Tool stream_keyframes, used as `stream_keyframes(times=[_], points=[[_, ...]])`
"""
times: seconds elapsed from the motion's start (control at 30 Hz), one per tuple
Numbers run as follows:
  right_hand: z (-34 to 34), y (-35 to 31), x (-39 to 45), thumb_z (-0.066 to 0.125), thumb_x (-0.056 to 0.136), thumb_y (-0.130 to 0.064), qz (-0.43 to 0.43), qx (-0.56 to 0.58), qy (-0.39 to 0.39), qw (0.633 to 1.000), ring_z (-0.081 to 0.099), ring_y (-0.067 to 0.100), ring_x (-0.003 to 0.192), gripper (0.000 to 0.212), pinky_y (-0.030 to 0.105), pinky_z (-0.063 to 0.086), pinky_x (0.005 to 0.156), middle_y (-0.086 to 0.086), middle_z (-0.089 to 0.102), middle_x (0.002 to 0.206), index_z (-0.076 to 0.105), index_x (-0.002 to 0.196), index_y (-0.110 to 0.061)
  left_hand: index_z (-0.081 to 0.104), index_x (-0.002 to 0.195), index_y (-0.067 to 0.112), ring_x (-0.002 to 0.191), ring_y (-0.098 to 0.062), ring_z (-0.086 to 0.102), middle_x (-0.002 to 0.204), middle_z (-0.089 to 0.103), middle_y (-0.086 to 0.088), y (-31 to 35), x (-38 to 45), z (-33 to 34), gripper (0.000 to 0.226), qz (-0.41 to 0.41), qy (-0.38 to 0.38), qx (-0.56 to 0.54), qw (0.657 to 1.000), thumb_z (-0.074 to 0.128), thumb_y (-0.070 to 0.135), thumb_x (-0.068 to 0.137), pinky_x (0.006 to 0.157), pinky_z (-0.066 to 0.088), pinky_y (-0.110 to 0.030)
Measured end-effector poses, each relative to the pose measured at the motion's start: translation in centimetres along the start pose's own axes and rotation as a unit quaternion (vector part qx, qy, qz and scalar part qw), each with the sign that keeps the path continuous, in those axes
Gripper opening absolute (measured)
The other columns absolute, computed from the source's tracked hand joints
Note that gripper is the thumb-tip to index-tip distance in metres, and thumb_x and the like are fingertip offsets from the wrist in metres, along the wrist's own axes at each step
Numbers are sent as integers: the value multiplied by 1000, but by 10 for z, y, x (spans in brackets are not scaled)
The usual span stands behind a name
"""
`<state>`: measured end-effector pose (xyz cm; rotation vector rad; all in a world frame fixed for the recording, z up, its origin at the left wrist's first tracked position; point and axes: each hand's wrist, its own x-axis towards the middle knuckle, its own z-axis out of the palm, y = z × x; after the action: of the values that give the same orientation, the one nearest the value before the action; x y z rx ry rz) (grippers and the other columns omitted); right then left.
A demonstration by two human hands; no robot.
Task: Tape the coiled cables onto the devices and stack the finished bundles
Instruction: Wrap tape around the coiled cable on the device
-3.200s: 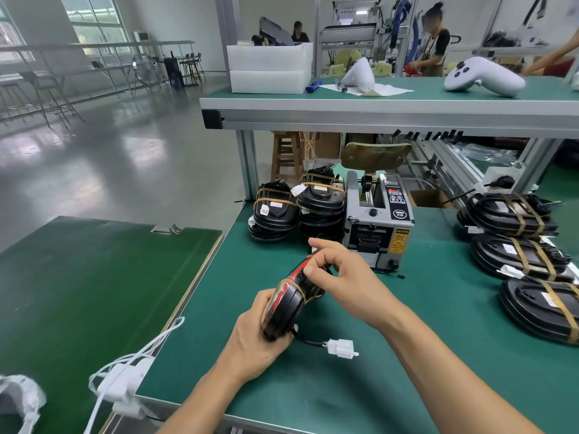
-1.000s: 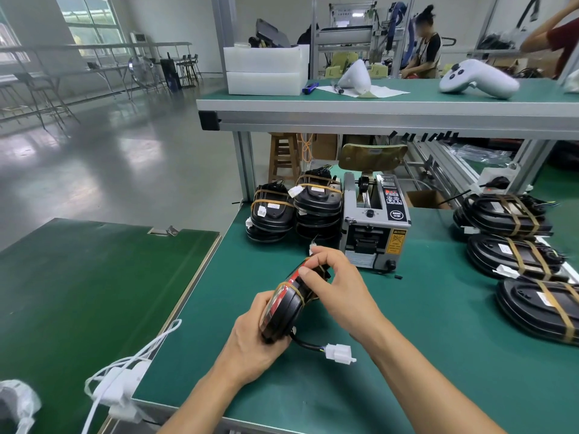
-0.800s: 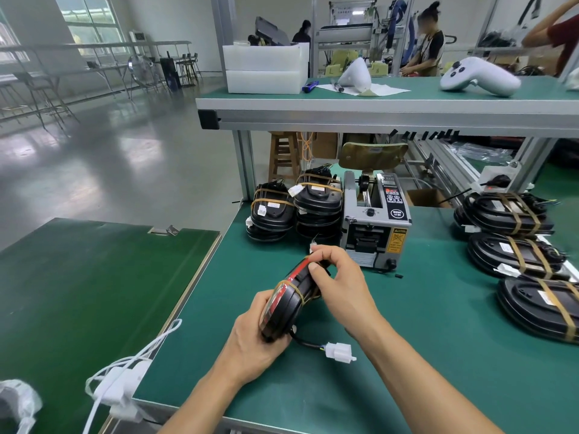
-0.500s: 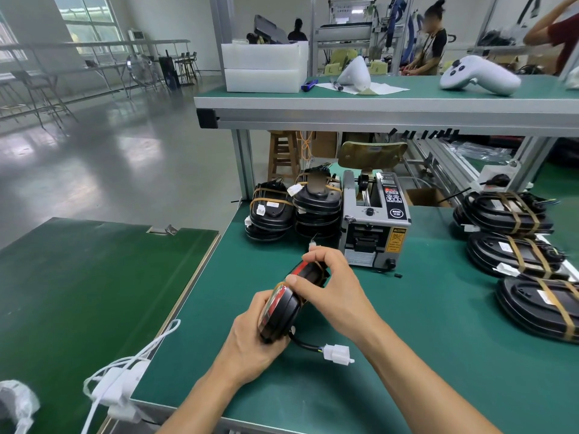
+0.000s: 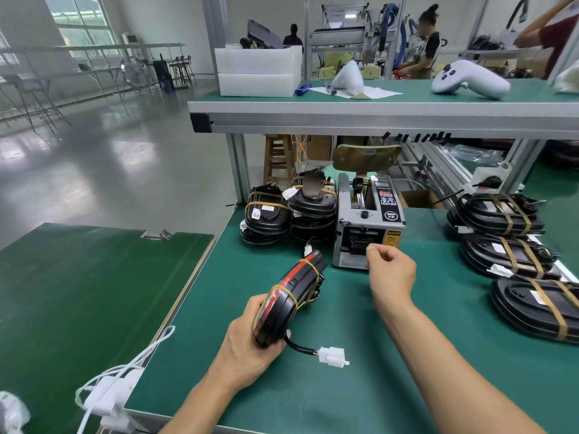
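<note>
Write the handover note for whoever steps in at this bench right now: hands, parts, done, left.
Left hand grips the device on edge above the bench; two tape bands show on it, white connector hanging loose.
Right hand is at the tape dispenser outlet, fingers curled; whether it holds tape is unclear.
Done: taped bundles stacked left of the dispenser.
More taped units lie in a row at right.
Left: finish this one, then stack it.
</note>
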<state>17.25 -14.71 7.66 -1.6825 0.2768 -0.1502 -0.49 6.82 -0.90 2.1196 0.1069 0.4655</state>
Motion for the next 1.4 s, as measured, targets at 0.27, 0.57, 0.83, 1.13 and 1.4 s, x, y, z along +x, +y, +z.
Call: stream_keyframes(times=[0.27, 0.57, 0.83, 1.13, 1.4], points=[[16, -11, 18, 69, 85, -29, 58, 9, 44, 997, 73, 24, 81, 25, 50, 57, 94, -7, 71, 57, 74, 61, -32, 49, 129, 58, 71, -6, 56, 88, 70, 13, 2, 0, 0, 56, 3, -2, -1, 1000, 79, 46, 83, 68, 49, -13], [29, -13, 28, 75, 81, -17, 116, 79, 69, 988, 71, 13, 66, 9, 21, 41, 52, -5, 70, 56, 75, 74, -22, 49, 128, 58, 71, -7, 58, 87, 70, 16, 2, 0, 0, 57, 0, -4, 8, 1000, 79, 45, 82, 67, 48, -11], [33, -17, 36, 73, 75, -20, 134, 25, 73, 988, 75, 30, 85, 9, 44, 59, 90, 5, 77, 77, 71, 66, -20, 49, 128, 59, 73, -7, 60, 89, 72, 15, 3, 1, 0, 57, 0, -1, 4, 1000, 79, 43, 82, 68, 48, -11], [-4, 3, 4, 76, 87, -18, 13, -2, -164, 986, 63, 12, 67, 16, 28, 48, 71, -10, 68, 61, 75, 72, -15, 50, 131, 55, 70, -7, 56, 87, 70, 13, 2, 1, 0, 57, 2, -6, -1, 1000, 79, 42, 83, 68, 51, -16], [6, -4, -9, 73, 96, -15, 14, 55, -306, 950, 77, 16, 96, 9, 29, 60, 90, 12, 79, 103, 74, 88, -11, 52, 132, 50, 69, -6, 55, 87, 70, 12, 0, 0, -1, 59, 11, -9, -2, 1000, 80, 38, 83, 68, 51, -16]])
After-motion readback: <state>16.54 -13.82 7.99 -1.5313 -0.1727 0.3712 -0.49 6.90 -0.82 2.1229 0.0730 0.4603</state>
